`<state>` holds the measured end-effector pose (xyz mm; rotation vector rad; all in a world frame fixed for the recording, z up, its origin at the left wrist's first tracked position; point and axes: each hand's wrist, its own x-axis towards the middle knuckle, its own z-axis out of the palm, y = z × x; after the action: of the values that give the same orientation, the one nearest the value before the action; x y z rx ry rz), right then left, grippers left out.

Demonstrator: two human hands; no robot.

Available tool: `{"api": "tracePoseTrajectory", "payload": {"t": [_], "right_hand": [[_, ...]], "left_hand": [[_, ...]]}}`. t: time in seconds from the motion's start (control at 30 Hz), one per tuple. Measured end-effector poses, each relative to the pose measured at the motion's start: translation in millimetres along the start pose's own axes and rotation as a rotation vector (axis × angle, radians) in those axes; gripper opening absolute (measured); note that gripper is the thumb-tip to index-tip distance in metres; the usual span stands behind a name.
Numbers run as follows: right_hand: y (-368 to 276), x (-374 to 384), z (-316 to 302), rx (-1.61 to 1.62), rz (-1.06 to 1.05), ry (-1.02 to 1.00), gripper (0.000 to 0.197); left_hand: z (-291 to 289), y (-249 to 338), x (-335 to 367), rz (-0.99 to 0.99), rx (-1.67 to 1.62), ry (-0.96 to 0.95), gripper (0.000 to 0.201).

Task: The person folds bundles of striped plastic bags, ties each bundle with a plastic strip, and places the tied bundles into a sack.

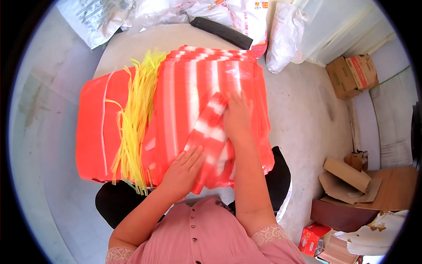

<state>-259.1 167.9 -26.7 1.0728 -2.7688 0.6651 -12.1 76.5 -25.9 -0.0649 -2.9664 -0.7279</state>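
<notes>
In front of me lies a thick stack of red-and-white striped plastic bags (176,88), its layers fanned at the far edge. A narrow folded striped bag (210,127) lies slantwise on top, its lower part loose and crumpled. My left hand (183,169) rests on the near left side of this folded bag, fingers stretched out and flat. My right hand (236,113) is by its far right end, fingers extended over the stack and slightly blurred. Along the stack's left side runs a loose bundle of yellow plastic strips (137,119).
A red flat stack (91,127) with a white line lies left of the strips. Behind are a black rolled bundle (220,32) and white plastic sacks (285,37). Cardboard boxes (351,77) stand far right; an opened carton (349,180) lies on brown furniture at right.
</notes>
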Motion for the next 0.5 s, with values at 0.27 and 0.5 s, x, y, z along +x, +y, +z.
{"api": "tracePoseTrajectory", "payload": {"t": [0.27, 0.5], "right_hand": [[-63, -101, -24, 0.297, -0.409, -0.411, 0.063], [-29, -64, -8, 0.035, -0.479, -0.254, 0.069]], "left_hand": [[4, 0, -3, -0.033, -0.012, 0.026, 0.054], [3, 2, 1, -0.042, 0.078, -0.015, 0.053]]}}
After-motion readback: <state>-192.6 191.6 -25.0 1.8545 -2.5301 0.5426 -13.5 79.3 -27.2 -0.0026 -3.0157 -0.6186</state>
